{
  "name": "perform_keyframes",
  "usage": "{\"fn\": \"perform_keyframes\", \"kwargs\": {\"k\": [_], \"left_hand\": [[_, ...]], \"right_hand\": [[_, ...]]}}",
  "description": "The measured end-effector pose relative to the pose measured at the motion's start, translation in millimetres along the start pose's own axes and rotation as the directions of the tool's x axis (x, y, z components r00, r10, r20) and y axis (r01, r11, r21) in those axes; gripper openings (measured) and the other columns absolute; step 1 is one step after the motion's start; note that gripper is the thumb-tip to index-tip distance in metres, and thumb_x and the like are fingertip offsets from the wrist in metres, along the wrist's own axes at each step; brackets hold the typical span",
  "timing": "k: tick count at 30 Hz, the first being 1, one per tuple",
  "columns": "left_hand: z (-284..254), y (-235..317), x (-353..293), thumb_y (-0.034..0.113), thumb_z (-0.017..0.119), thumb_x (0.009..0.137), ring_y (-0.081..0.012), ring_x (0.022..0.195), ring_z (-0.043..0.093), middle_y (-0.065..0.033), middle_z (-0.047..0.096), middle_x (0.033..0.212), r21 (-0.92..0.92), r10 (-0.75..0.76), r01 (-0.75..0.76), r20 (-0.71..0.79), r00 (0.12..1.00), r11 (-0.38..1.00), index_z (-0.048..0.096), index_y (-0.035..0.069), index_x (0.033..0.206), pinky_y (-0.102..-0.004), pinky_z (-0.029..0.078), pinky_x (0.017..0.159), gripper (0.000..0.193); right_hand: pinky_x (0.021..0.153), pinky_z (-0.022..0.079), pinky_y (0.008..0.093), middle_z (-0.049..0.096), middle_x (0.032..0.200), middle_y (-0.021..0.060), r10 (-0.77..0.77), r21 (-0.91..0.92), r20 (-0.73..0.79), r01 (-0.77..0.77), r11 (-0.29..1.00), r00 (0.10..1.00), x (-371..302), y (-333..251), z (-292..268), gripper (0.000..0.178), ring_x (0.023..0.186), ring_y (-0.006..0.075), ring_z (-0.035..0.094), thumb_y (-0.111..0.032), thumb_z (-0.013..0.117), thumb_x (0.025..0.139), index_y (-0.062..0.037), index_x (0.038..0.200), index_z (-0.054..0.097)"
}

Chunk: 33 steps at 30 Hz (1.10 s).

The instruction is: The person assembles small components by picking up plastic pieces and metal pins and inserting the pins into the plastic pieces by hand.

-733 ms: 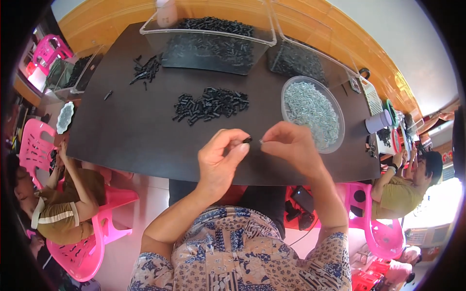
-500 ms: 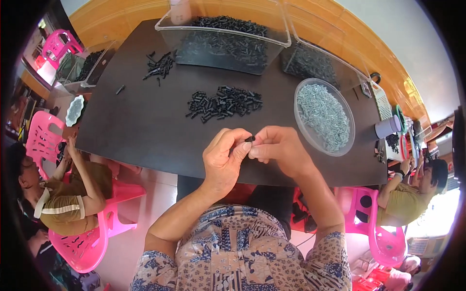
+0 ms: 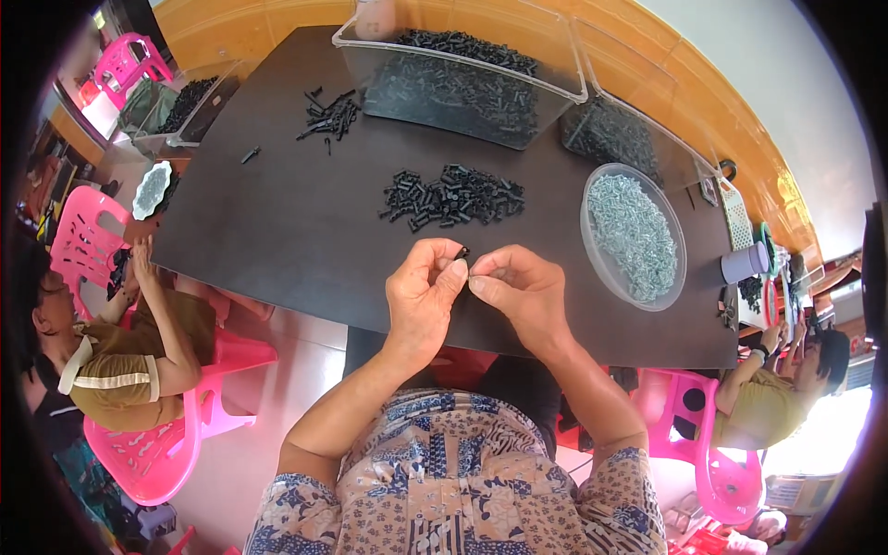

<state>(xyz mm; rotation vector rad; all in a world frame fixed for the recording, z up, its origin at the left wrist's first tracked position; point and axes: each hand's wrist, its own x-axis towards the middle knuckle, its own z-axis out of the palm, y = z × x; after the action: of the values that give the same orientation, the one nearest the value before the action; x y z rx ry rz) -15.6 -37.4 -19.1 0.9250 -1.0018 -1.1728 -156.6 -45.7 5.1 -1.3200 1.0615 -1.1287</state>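
My left hand (image 3: pixel 421 301) pinches a small black plastic piece (image 3: pixel 462 252) between thumb and forefinger, just above the table's near edge. Close beside it, my right hand (image 3: pixel 527 291) is closed in a pinch, its fingertips almost meeting the left thumb; whatever it holds is too small to make out. Beyond both hands lies a loose pile of short black plastic parts (image 3: pixel 453 196). To the right stands a round clear tub (image 3: pixel 590 242) full of small silvery screws (image 3: pixel 638 236).
A large clear bin (image 3: pixel 555 92) of black parts stands at the back, a second bin (image 3: pixel 615 139) beside it. Longer black pieces (image 3: pixel 330 117) lie at the back left. One person (image 3: pixel 129 370) sits left, another (image 3: pixel 786 379) right. A purple cup (image 3: pixel 740 265) stands at the right edge.
The view has shifted slightly, so the table things sit further right. My right fingers have drawn back a little from the black piece, which now tilts differently in my left hand.
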Motion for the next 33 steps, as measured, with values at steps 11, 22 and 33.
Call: {"fn": "perform_keyframes", "kwargs": {"k": [11, 22, 33], "left_hand": [[-2, 5, 2, 0.002, 0.058, 0.091, -0.0003, 0.060, 0.044, 0.0042, 0.055, 0.074, -0.047, -0.046, 0.043, -0.066, 0.997, 0.998, 0.058, -0.001, 0.100, -0.0172, 0.037, 0.050, 0.010], [-16, 0, 0, 0.007, 0.060, 0.090, -0.0034, 0.063, 0.051, 0.0008, 0.058, 0.076, -0.076, -0.067, 0.063, -0.058, 0.996, 0.995, 0.059, 0.000, 0.101, -0.0163, 0.038, 0.051, 0.013], [-12, 2, -2, 0.009, 0.062, 0.090, -0.0035, 0.063, 0.051, 0.0013, 0.059, 0.076, -0.135, -0.104, 0.091, -0.094, 0.990, 0.987, 0.059, 0.001, 0.103, -0.0171, 0.040, 0.053, 0.016]], "right_hand": [[0.070, 0.046, 0.0195, 0.064, 0.084, -0.0002, 0.084, 0.158, -0.160, -0.058, 0.986, 0.984, 1, 2, 17, 0.009, 0.076, 0.0053, 0.058, 0.001, 0.066, 0.081, 0.0000, 0.089, 0.063], [0.064, 0.047, 0.0245, 0.063, 0.078, 0.0053, -0.206, -0.439, -0.267, 0.071, 0.896, 0.941, 43, 30, 9, 0.011, 0.067, 0.0100, 0.057, 0.000, 0.065, 0.081, 0.0006, 0.092, 0.062], [0.073, 0.046, 0.0227, 0.062, 0.090, 0.0045, -0.209, -0.372, -0.019, 0.187, 0.909, 0.978, -9, -4, 20, 0.013, 0.081, 0.0096, 0.058, -0.001, 0.065, 0.084, 0.0013, 0.096, 0.066]]}}
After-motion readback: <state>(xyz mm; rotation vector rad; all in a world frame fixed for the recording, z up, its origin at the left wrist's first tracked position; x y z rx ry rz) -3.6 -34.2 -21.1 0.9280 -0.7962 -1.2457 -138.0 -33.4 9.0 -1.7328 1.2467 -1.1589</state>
